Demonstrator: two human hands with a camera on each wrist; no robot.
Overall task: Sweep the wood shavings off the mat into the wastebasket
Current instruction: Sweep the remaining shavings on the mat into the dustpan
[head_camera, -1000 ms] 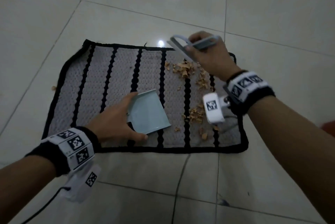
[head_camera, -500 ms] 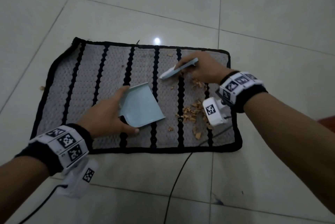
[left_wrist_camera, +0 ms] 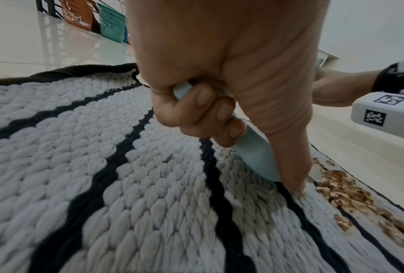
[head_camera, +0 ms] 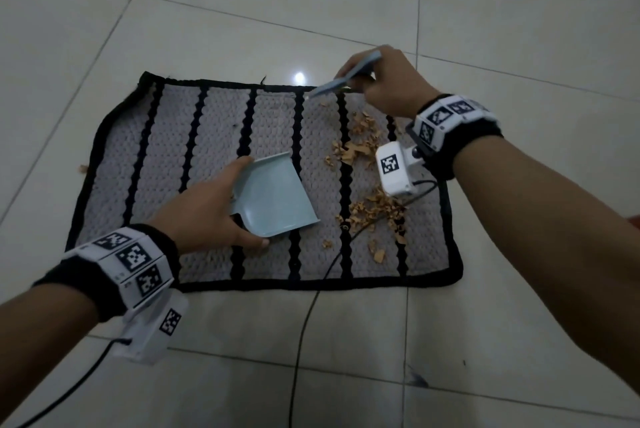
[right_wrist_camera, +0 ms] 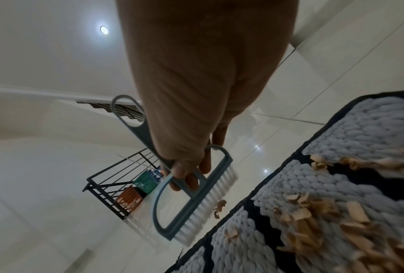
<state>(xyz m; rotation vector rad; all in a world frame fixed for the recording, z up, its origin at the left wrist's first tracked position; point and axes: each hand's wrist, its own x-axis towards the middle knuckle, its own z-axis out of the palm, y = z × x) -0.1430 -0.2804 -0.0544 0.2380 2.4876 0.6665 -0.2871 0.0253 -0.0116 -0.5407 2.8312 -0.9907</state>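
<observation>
A grey mat (head_camera: 214, 136) with black stripes lies on the tiled floor. Tan wood shavings (head_camera: 360, 147) are scattered over its right part, with a second heap (head_camera: 375, 212) nearer me. My left hand (head_camera: 204, 209) grips the handle of a pale blue dustpan (head_camera: 273, 199) that rests on the mat's middle, mouth toward the shavings. In the left wrist view the fingers (left_wrist_camera: 200, 114) curl round the dustpan handle (left_wrist_camera: 254, 153). My right hand (head_camera: 384, 81) holds a blue brush (head_camera: 346, 79) lifted over the mat's far right edge; the white bristles (right_wrist_camera: 210, 203) hang just above the mat (right_wrist_camera: 336, 184).
An orange basket (right_wrist_camera: 129, 200) and a green basket (right_wrist_camera: 147, 182) stand by a black railing, far off across the floor. A black cable (head_camera: 311, 303) runs over the mat's near edge. A stray shaving (head_camera: 83, 169) lies on the tile left of the mat.
My right hand has lifted the brush from the mat's middle back to its far right edge. The left hand and dustpan have stayed put.
</observation>
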